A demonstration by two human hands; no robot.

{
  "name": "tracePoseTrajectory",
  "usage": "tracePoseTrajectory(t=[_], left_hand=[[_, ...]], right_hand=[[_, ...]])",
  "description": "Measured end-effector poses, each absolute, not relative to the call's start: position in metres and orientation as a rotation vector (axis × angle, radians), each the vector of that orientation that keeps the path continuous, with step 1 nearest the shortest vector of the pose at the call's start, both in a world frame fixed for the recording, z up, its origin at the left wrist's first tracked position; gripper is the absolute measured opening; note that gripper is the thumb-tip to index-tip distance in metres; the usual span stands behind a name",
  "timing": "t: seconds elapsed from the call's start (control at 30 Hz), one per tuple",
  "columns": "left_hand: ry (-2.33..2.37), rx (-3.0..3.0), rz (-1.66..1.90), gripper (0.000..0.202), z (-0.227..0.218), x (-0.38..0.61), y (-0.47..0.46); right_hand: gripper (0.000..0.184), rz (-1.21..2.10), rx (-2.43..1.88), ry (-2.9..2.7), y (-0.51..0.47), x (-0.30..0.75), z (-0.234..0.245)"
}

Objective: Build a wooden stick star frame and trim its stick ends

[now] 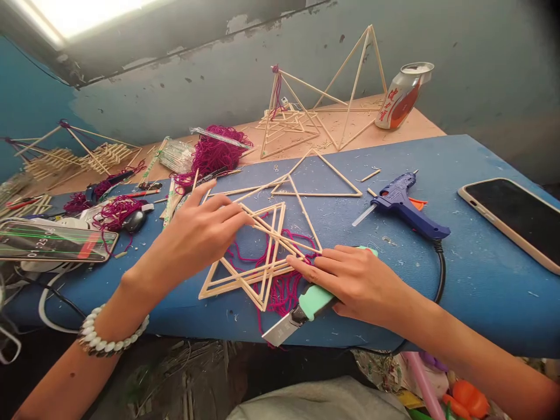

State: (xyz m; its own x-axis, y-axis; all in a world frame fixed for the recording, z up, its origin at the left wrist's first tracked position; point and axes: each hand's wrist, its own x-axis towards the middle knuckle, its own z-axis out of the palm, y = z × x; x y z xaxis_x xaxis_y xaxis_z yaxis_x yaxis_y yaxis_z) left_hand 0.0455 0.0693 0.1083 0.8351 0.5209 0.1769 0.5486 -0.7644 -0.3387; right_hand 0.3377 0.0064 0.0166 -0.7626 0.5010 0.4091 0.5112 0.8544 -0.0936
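Note:
Flat triangles of thin wooden sticks (258,256) lie stacked on the blue board (472,274), with magenta yarn (284,291) tangled under them. My left hand (196,233) rests on the upper left of the stack, fingers pressed together on a stick. My right hand (354,277) lies at the lower right of the stack, its fingers stretched onto the stick ends, with a mint-green utility knife (306,309) held under the palm, blade pointing toward me.
A blue glue gun (405,204) lies right of the sticks, its black cord running off the edge. A phone (516,219) sits at the far right, another phone (52,242) at the left. Stick pyramids (324,99), a can (402,96) and a yarn heap (216,151) stand behind.

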Motion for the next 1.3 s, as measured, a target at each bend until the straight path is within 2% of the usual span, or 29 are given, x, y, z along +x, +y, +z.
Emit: tracePoseTrajectory(t=[0.23, 0.37, 0.43, 0.5, 0.53, 0.57, 0.6, 0.7, 0.87, 1.0, 1.13, 1.3], left_hand=[[-0.818, -2.657, -0.258, 0.035, 0.116, 0.072, 0.083], [-0.94, -2.677, -0.409, 0.034, 0.121, 0.066, 0.088], [-1.108, -2.682, -0.623, 0.025, 0.118, 0.052, 0.089], [-1.386, -2.619, -1.054, 0.012, 0.11, 0.034, 0.089], [-1.464, -2.561, -1.161, 0.012, 0.105, 0.025, 0.087], [-1.53, -2.506, -1.306, 0.014, 0.099, 0.017, 0.085], [-1.689, -2.42, -1.695, 0.019, 0.093, 0.011, 0.082], [-1.849, -2.173, -2.189, 0.036, 0.077, -0.001, 0.062], [-2.033, -1.885, -2.556, 0.045, 0.058, 0.006, 0.006], [-2.066, -1.721, -2.776, 0.04, 0.048, 0.031, -0.037], [-2.124, -1.476, -3.14, 0.039, 0.043, 0.058, -0.065], [-2.171, -1.361, -3.258, 0.043, 0.043, 0.071, -0.089]], right_hand=[[0.078, -0.001, -0.763, -2.624, 0.006, 0.338, 0.016], [0.071, -0.117, -0.752, -2.578, 0.005, 0.335, 0.017], [0.064, -0.202, -0.718, -2.51, 0.002, 0.334, 0.018], [0.054, -0.258, -0.687, -2.42, 0.0, 0.333, 0.02], [0.049, -0.268, -0.693, -2.375, -0.001, 0.334, 0.021], [0.045, -0.272, -0.727, -2.326, -0.001, 0.335, 0.022], [0.042, -0.275, -0.792, -2.277, -0.001, 0.336, 0.022], [0.038, -0.342, -1.102, -2.163, 0.001, 0.339, 0.021], [0.045, -0.557, -1.444, -2.119, -0.009, 0.338, 0.016], [0.041, -0.648, -1.638, -2.049, -0.019, 0.338, 0.012], [0.04, -0.701, -1.654, -2.067, -0.014, 0.339, 0.003], [0.036, -0.538, -1.557, -2.083, -0.013, 0.334, 0.004]])
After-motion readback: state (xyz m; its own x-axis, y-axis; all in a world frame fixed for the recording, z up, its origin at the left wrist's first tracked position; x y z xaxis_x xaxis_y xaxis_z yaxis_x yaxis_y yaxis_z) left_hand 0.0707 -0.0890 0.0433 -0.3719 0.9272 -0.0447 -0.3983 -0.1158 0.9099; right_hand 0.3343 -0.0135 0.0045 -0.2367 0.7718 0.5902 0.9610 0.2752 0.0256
